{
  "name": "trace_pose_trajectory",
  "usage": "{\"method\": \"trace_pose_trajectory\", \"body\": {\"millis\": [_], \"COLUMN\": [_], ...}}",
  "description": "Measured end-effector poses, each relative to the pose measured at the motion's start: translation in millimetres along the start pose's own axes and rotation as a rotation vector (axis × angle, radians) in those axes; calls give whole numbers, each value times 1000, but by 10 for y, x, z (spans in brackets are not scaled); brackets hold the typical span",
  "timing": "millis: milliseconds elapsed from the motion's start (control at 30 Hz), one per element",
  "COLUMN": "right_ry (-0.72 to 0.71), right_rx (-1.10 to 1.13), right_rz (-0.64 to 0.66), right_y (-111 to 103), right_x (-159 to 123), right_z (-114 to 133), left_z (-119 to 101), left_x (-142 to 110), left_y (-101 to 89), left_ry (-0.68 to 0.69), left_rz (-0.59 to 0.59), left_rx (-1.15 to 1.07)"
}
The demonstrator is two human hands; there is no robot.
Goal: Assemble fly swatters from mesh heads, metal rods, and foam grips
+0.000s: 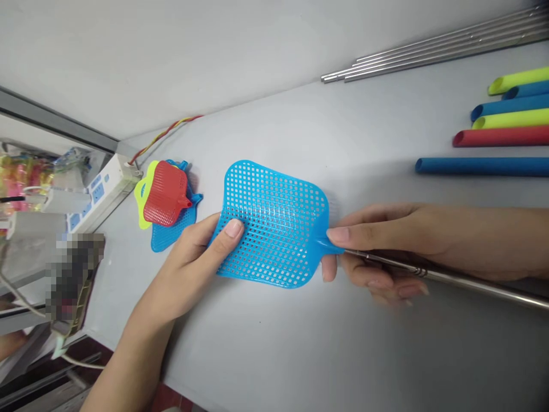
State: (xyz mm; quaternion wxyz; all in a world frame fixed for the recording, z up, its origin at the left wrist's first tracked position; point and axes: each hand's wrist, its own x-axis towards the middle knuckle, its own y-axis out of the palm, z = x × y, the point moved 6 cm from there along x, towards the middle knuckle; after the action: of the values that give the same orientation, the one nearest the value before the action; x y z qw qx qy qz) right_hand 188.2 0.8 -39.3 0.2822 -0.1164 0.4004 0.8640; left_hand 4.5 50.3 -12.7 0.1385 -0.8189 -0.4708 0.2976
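Two hands join a blue plastic fly swatter head [274, 223] to a steel rod [467, 277], the right hand [377, 246] gripping both at the neck, the left hand [189, 269] pinching the mesh, with stacked swatter heads [165, 197] and coloured tubes [501, 134] along the counter [300, 349].

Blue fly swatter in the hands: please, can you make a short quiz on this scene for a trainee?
1. Which hand holds the neck of the blue fly swatter at the steel rod?
2. True or false: the red swatter head lies on top of the yellow one.
3. What colour is the lowest tube in the view?

Key: 1. The right hand. 2. True. 3. Blue.
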Motion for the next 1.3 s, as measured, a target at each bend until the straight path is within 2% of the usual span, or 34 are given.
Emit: {"method": "trace_pose_trajectory", "body": {"millis": [500,867,1300], "right_ry": [15,53,32], "right_rx": [5,-89,-29], "right_rz": [-9,-93,-82], "right_y": [0,4,-36], "right_x": [-26,-19,10], "right_z": [1,9,-52], "left_z": [39,-12,7], "left_x": [-12,-6,-14], "left_y": [-29,14,4], "left_ry": [2,51,29], "left_rz": [-18,1,-21], "left_rx": [15,-55,-20]}}
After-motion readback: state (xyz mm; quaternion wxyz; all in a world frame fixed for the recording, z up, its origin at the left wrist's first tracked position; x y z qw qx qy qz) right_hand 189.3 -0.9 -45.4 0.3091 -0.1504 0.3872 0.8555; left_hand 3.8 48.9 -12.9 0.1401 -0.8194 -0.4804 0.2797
